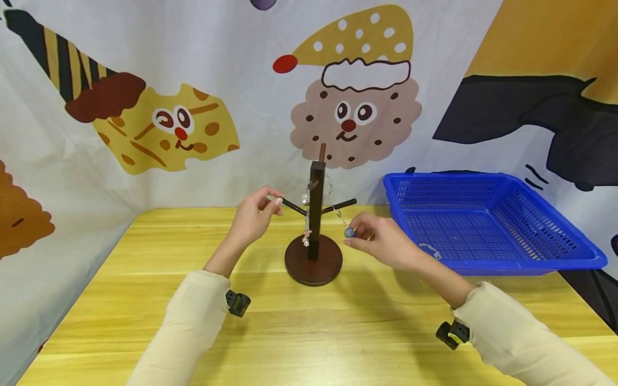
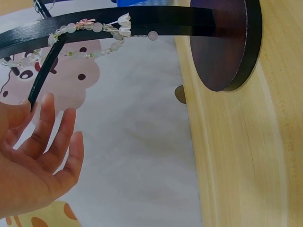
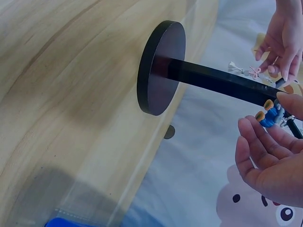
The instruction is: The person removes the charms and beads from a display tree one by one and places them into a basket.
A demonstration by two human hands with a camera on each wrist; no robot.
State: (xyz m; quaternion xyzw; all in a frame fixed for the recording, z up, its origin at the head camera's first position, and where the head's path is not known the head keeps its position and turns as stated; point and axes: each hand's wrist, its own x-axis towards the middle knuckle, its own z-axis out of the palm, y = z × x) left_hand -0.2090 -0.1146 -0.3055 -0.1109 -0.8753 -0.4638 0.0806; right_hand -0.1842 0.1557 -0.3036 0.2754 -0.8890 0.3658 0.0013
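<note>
A dark wooden stand (image 1: 316, 214) with a round base and side pegs stands upright on the table. My left hand (image 1: 256, 217) pinches the tip of its left peg (image 2: 45, 73) between thumb and index finger, the other fingers loosely spread. On that peg hangs a beaded bracelet (image 2: 97, 27) with white flower charms and a pink bow. From the right peg (image 1: 340, 205) hangs a keychain (image 1: 340, 217), its chain looped over the peg. My right hand (image 1: 386, 241) holds its blue figure charm (image 3: 271, 116) with orange feet between thumb and fingers.
To the right on the table (image 1: 309, 332) sits a blue plastic basket (image 1: 512, 265) with a pale beaded bracelet (image 1: 429, 250) inside. A cloth (image 1: 260, 150) printed with cartoon figures hangs behind the table. Another string of beads (image 1: 329, 185) shows behind the stand's post.
</note>
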